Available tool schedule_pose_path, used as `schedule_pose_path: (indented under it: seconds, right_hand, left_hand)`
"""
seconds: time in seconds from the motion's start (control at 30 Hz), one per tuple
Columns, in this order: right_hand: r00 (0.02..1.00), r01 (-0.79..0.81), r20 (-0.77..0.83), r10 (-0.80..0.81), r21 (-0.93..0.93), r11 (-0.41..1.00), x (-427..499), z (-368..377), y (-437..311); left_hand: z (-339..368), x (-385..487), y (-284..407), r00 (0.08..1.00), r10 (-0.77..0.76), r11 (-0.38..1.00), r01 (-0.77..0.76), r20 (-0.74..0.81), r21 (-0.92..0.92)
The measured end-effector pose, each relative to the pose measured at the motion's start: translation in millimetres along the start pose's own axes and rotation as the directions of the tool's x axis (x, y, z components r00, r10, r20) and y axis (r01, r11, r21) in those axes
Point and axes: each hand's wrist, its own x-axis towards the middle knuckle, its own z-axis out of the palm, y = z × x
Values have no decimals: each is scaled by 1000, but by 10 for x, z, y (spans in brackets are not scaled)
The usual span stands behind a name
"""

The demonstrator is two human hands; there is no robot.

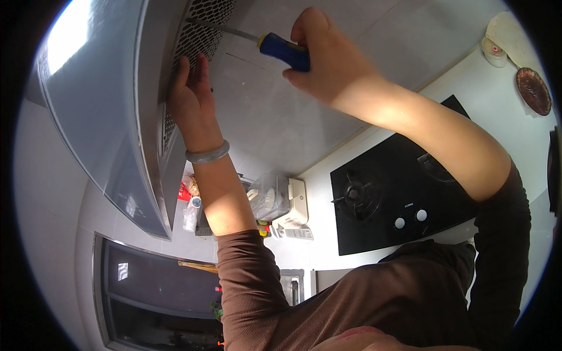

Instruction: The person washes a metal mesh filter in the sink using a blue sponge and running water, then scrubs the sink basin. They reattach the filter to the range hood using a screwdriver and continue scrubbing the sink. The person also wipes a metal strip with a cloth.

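Observation:
My right hand point(325, 57) is closed around the blue handle of a screwdriver point(285, 51), which has a yellow collar. The metal shaft points left, and its tip lies at the metal mesh filter point(206, 33) of a range hood point(105, 101); whether it touches is unclear. Below the shaft, my left hand point(193, 94) is raised beside the mesh with its fingers extended, some partly hidden in shadow. It appears to rest against the filter and holds no tool. A grey bangle point(207, 152) circles the left wrist.
A black gas cooktop point(377, 175) with two white knobs is set in the white counter point(322, 180) under my right arm. A clear plastic container point(268, 197) and packets stand beyond my left forearm. At the far right lie a brown round item point(533, 91) and a white cup point(494, 52).

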Motion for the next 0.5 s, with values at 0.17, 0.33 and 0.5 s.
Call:
schedule_pose_path:
  seconds: [0.17,0.33,0.5]
  right_hand:
    - [912,-226,352,209,7,974,64,-154,-79]
    - [992,-44,119,38,52,998,33,-43,-13]
    - [981,-110,166,103,33,993,72,-7,42]
  left_hand:
    - [-30,-22,16,1000,-3,1000,3,-18,6]
    - [-39,-16,8,1000,-12,1000,12,-15,14]
    - [-83,28,3,999,-30,1000,30,14,-1]
